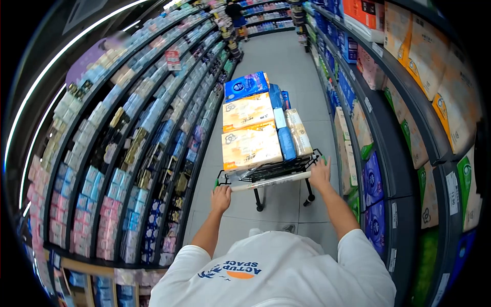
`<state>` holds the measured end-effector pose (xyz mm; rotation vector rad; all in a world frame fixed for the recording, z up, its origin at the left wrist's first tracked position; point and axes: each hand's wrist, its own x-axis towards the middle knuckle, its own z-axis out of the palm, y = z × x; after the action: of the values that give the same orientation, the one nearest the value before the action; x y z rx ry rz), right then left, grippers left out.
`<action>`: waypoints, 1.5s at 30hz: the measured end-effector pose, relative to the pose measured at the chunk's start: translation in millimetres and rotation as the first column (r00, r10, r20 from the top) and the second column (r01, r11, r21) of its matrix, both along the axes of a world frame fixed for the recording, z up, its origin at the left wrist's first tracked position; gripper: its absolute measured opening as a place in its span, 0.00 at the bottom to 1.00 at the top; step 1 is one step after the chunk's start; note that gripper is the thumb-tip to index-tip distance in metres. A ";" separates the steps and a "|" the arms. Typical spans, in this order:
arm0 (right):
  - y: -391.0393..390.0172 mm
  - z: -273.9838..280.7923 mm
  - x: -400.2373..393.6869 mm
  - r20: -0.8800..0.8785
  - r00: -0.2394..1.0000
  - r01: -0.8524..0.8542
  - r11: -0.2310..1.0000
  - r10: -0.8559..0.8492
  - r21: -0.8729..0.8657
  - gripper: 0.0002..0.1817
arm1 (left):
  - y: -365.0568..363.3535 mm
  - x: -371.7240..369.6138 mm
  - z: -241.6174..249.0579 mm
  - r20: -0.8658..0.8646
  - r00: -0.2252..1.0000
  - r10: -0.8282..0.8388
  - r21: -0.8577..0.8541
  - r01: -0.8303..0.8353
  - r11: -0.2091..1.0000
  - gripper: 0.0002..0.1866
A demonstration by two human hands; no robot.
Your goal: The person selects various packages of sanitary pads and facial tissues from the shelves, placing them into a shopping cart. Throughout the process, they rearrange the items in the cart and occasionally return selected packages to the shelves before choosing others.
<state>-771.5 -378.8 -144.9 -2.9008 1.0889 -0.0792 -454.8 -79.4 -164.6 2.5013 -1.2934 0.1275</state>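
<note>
In the head view, my left hand (221, 198) is closed round the left end of the shopping cart's handle (271, 181). At the other end, my right hand (320, 173) grips the same cart near its green-tipped corner. The shopping cart (261, 171) is piled with packs: two orange-and-cream tissue packs (251, 146) at the left and a dark blue pack (246, 86) at the far end. To their right sit a light blue pack (287, 143) and a beige pack (298, 132). Most of the basket is hidden under these goods.
A long shelf (128, 169) of small packs runs along my left. On my right, a dark shelf (376, 117) holds large tissue packs. The grey tiled floor (268, 51) stretches ahead to a back shelf (268, 24). A person (236, 15) stands at the aisle's far end.
</note>
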 end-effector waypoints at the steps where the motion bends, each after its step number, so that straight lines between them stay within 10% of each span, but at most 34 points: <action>1: 3.5 -4.0 -4.4 0.115 0.986 0.129 0.990 -0.121 -0.064 0.23 | 4.8 -16.3 -1.5 0.004 1.000 0.025 -0.010 -0.025 1.000 0.17; 4: 24.3 -16.7 -10.8 0.316 0.920 0.273 0.957 -0.230 -0.096 0.33 | -0.6 -63.6 -5.6 0.015 0.997 0.073 -0.070 -0.072 0.995 0.16; 7: 75.0 -42.3 -0.4 0.658 0.652 0.258 0.926 -0.377 0.275 0.42 | 2.4 -115.0 -10.3 -0.006 0.998 0.070 -0.082 -0.071 0.994 0.17; 12: 164.1 -34.4 24.7 0.416 0.558 -0.100 0.440 -0.718 0.892 0.45 | 12.1 -190.0 16.0 0.015 1.000 -0.001 0.119 -0.001 0.993 0.34; 21: 163.0 -86.2 16.7 0.453 0.483 -0.090 0.473 -0.749 0.877 0.33 | 20.0 -291.6 20.1 0.030 0.999 -0.038 0.006 0.037 0.999 0.36; 23: 172.5 -58.7 -1.4 0.301 0.306 -0.356 0.185 -0.903 0.916 0.34 | 24.2 -307.9 19.5 -0.026 1.000 0.002 0.004 -0.001 1.000 0.34; 33: 149.2 -16.9 -89.5 0.237 0.665 -0.309 0.028 -0.709 0.951 0.17 | 29.1 -364.8 24.2 -0.239 0.970 -0.038 -0.039 0.029 0.999 0.30; 38: 101.9 -12.5 -111.4 0.160 0.712 -0.234 -0.017 -0.684 0.972 0.14 | 30.6 -373.9 15.1 -0.517 0.742 -0.426 -0.383 0.244 0.891 0.39; 43: 25.2 -48.9 -111.7 0.101 0.602 -0.276 -0.087 -0.792 0.957 0.07 | 70.2 -364.5 -10.6 -0.525 0.834 -0.171 -0.386 -0.054 0.921 0.27; 45: 3.5 -40.8 -102.4 0.116 0.491 -0.247 -0.010 -0.863 0.969 0.03 | 109.9 -347.4 -31.1 -0.706 0.706 0.062 -0.125 -0.209 0.970 0.22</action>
<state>-873.8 -375.3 -185.7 -0.8786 1.0023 -0.4042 -802.2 30.5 -195.7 2.1210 -0.7243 -0.5874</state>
